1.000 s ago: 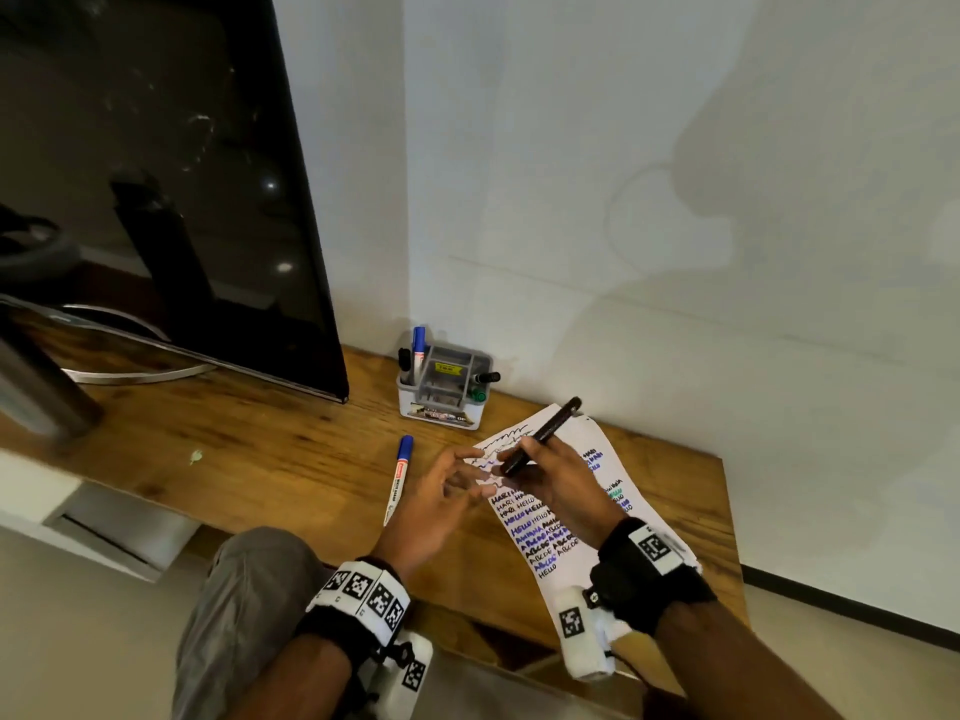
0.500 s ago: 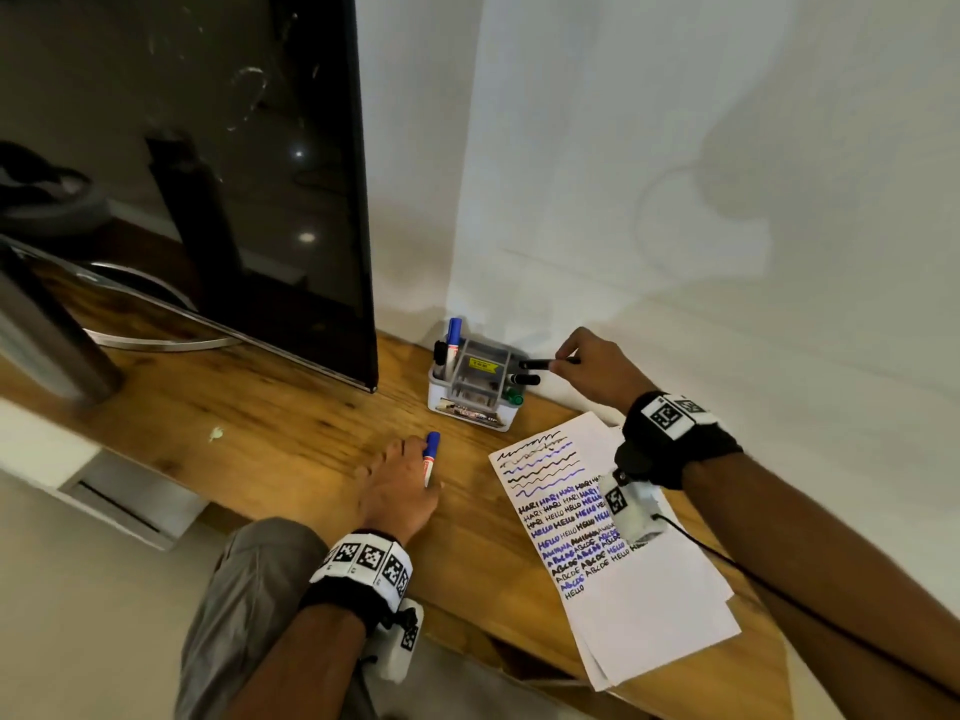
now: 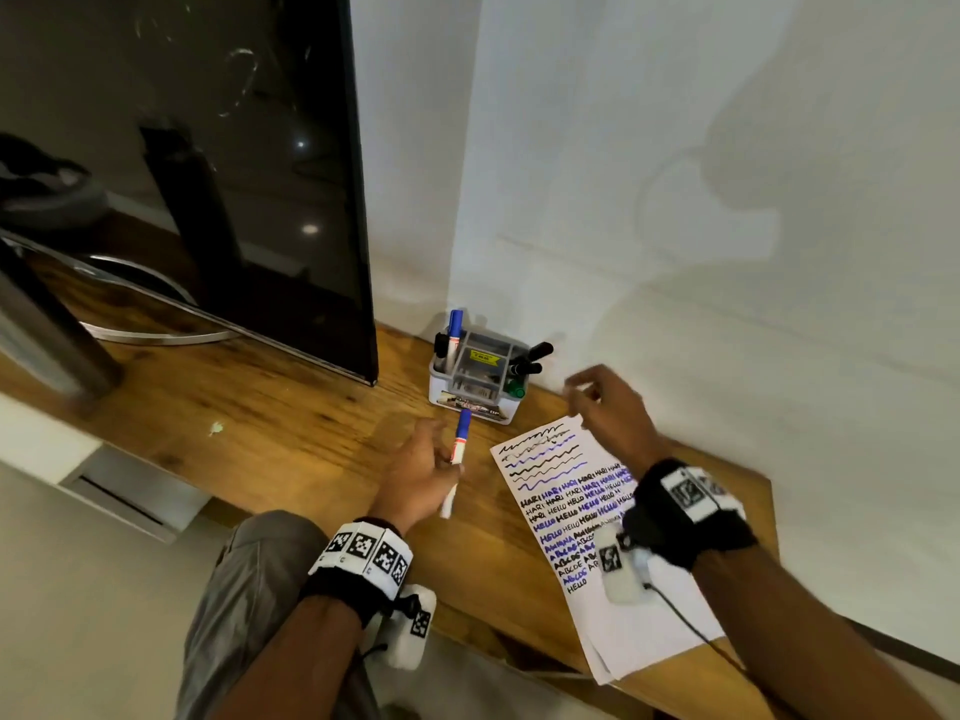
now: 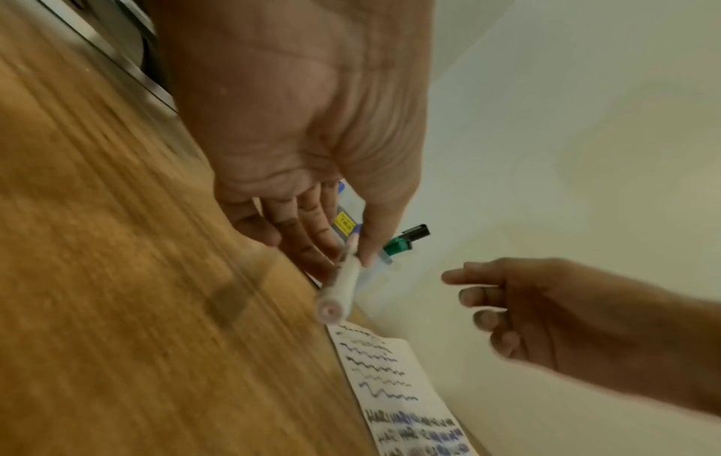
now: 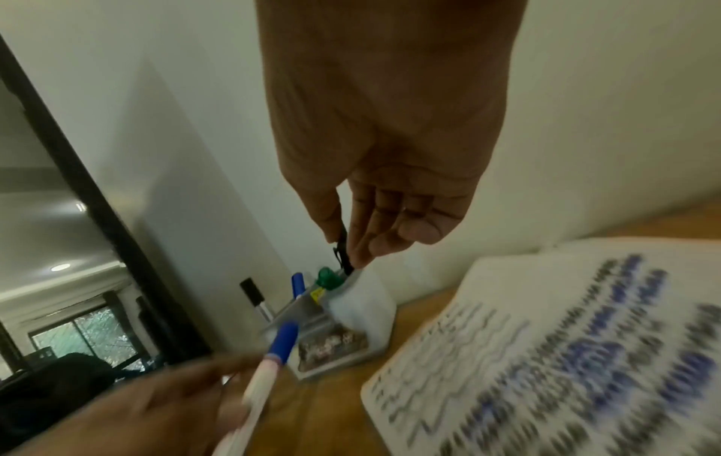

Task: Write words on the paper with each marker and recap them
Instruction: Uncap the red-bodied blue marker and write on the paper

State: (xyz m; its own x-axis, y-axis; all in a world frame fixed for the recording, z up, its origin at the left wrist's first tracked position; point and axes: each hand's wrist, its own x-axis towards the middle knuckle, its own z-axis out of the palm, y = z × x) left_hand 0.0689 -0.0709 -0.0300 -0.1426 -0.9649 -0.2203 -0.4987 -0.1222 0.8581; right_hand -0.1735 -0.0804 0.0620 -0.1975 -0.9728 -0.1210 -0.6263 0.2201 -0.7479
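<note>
My left hand (image 3: 439, 462) pinches a white marker with a blue cap (image 3: 460, 444) between thumb and fingers, just left of the paper and lifted off the desk; the left wrist view shows its butt end (image 4: 331, 308). My right hand (image 3: 592, 397) hovers over the paper's top corner with loosely curled fingers and holds nothing. The paper (image 3: 561, 491) bears wavy lines and rows of black and blue words. The black marker (image 3: 535, 351) sticks out of the white marker holder (image 3: 478, 402) by the wall.
The holder also carries a second blue marker (image 3: 455, 330) and a green-capped one (image 3: 516, 389). A large dark screen (image 3: 208, 174) stands on the wooden desk (image 3: 260, 407) at the left. The wall is right behind the holder. The desk's front edge runs under my wrists.
My right hand carried the black marker from the paper to the holder, left it there and drew back empty. My left hand picked the blue marker up off the desk.
</note>
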